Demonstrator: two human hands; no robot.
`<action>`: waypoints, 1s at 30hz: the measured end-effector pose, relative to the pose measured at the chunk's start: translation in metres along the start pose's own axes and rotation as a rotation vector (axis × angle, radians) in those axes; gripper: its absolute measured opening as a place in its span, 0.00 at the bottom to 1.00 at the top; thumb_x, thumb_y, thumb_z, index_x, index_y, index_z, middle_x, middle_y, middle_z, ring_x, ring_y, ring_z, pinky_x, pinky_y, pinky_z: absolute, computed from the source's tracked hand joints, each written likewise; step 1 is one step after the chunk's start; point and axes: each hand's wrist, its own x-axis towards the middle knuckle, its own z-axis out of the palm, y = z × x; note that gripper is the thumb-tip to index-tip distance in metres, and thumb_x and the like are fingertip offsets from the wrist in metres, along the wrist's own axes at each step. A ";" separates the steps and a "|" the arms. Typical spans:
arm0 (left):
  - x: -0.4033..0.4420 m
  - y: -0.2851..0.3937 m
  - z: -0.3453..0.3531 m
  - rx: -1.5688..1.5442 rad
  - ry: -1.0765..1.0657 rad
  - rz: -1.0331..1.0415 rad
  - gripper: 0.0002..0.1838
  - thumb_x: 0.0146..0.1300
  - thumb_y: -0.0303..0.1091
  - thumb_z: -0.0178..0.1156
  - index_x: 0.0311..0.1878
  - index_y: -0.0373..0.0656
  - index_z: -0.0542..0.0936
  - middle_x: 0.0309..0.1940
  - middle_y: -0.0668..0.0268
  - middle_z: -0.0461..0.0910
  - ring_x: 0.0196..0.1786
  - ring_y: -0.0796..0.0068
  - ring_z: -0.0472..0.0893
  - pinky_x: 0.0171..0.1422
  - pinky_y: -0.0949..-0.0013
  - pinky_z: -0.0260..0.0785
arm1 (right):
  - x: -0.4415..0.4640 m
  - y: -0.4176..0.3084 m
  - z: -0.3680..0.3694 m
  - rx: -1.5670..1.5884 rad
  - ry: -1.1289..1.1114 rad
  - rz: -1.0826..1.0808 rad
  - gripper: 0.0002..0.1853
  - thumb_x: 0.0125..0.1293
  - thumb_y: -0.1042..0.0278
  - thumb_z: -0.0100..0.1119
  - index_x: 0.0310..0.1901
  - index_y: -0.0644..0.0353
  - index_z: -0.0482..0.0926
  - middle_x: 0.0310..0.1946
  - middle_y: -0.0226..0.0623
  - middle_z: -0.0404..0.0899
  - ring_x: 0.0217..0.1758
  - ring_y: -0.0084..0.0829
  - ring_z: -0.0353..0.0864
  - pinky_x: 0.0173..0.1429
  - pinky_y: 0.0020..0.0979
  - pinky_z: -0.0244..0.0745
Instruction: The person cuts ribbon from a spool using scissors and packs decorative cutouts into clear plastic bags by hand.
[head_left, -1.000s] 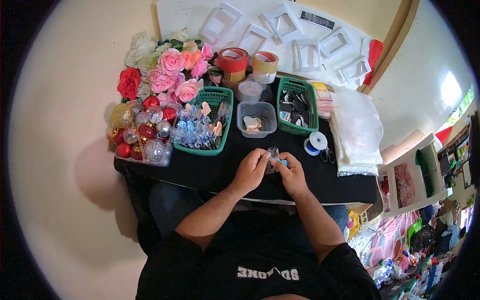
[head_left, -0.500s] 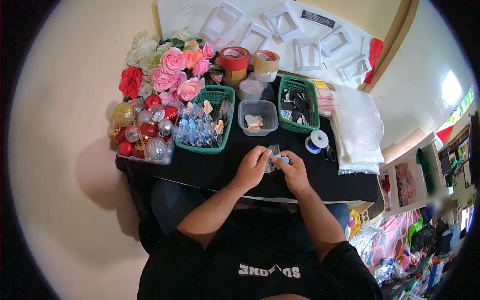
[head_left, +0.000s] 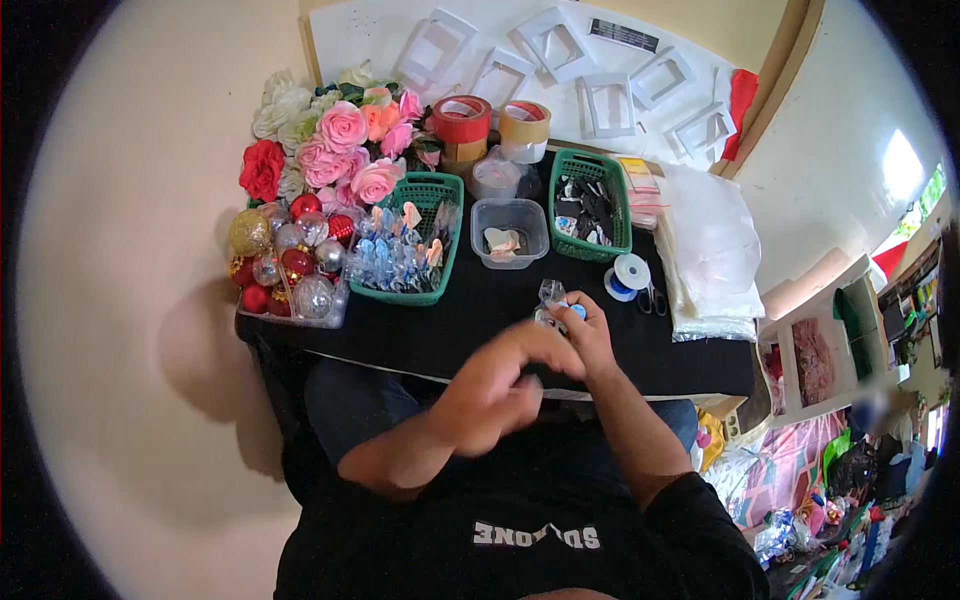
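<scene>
1. A small packet in clear wrapping, with blue and black-and-white parts, is held above the near part of the black-covered worktop
2. The packet is gripped by the right hand; its fingers are closed on the near right side of the wrapping, and the clear upper end is left projecting beyond the fingertips
3. The left hand is blurred; its fingers are curved and parted from the thumb, nothing is seen to be held, and the packet lies beyond them; whether the right wrist is touched cannot be told
4. Beyond the packet, a clear tub is placed between a left green basket, filled with wrapped pieces, and a right green basket, in which dark pieces are contained
5. To the right of the packet, a white spool is set just beside scissors
</scene>
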 end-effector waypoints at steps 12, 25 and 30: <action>-0.014 0.143 0.047 -0.332 -0.359 0.494 0.53 0.60 0.80 0.40 0.49 0.28 0.80 0.46 0.45 0.81 0.52 0.48 0.81 0.53 0.53 0.74 | -0.005 -0.005 0.005 -0.059 -0.046 -0.015 0.07 0.64 0.67 0.65 0.38 0.57 0.76 0.27 0.24 0.73 0.28 0.16 0.70 0.33 0.22 0.64; 0.057 -0.041 -0.065 1.022 -0.151 -0.390 0.26 0.59 0.40 0.67 0.58 0.39 0.76 0.48 0.54 0.81 0.51 0.58 0.81 0.56 0.60 0.73 | -0.011 -0.013 0.010 -0.182 -0.214 0.025 0.05 0.64 0.74 0.65 0.40 0.61 0.81 0.33 0.28 0.81 0.36 0.19 0.78 0.43 0.24 0.71; 0.067 -0.038 -0.069 0.991 -0.250 -0.585 0.15 0.61 0.38 0.64 0.47 0.39 0.80 0.38 0.58 0.85 0.43 0.64 0.85 0.49 0.63 0.75 | -0.009 -0.008 0.006 -0.202 -0.272 0.063 0.10 0.66 0.69 0.63 0.47 0.60 0.78 0.36 0.31 0.81 0.40 0.22 0.79 0.47 0.27 0.74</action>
